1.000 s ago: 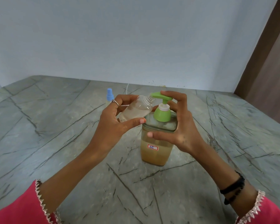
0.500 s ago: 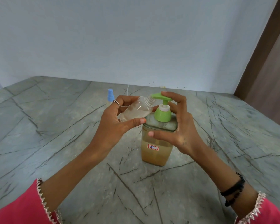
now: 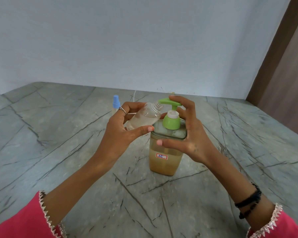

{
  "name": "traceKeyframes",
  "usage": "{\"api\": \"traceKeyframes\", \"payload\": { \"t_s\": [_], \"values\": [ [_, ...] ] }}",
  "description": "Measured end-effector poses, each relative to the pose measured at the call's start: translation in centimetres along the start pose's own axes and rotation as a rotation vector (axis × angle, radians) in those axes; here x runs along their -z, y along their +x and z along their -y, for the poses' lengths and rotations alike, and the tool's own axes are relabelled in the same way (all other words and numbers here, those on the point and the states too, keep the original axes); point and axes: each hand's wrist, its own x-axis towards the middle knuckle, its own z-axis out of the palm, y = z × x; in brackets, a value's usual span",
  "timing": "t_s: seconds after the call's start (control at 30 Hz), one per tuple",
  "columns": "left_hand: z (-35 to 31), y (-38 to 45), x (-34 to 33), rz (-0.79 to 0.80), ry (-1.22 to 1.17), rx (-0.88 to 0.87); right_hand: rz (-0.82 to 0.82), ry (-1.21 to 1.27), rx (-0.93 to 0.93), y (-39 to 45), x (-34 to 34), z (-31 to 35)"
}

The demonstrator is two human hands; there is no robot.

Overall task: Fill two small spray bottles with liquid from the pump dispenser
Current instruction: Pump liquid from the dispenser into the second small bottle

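Frame centre, left hand (image 3: 120,131) grip grasping tilted open spray bottle (image 3: 144,115) under green pump dispenser (image 3: 167,143) spout, right hand (image 3: 187,134) grip grasping dispenser, fingertips on pump head

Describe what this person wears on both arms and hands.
Both arms have pink sleeves with silver zigzag trim. The left hand wears a thin silver ring. The right hand has black bands at its wrist. Thumbnails look pink.

Soft, even daylight is filling the scene, leaving the pale wall (image 3: 144,40) bright and casting only faint shadows on the marble counter (image 3: 58,143). No harsh glare is showing, and the centre is staying fairly sharp. The wide lens is bowing the counter's edges, while the pink sleeves (image 3: 24,224) at the bottom corners are looking slightly soft.
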Motion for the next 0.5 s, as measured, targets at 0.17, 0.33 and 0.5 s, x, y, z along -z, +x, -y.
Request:
{"api": "traceKeyframes", "payload": {
  "t_s": [0.17, 0.33, 0.5],
  "values": [
    [-0.05, -0.02, 0.00, 0.002, 0.003, 0.005, -0.014, -0.038, 0.019, -0.11, -0.03, -0.08],
    [-0.16, -0.03, -0.01, -0.001, 0.002, 0.003, -0.050, -0.261, 0.195, -0.26, -0.09, -0.04],
    [-0.15, 0.02, -0.06, -0.001, 0.000, 0.002, -0.097, -0.245, 0.219, -0.24, 0.03, 0.05]
  ]
}}
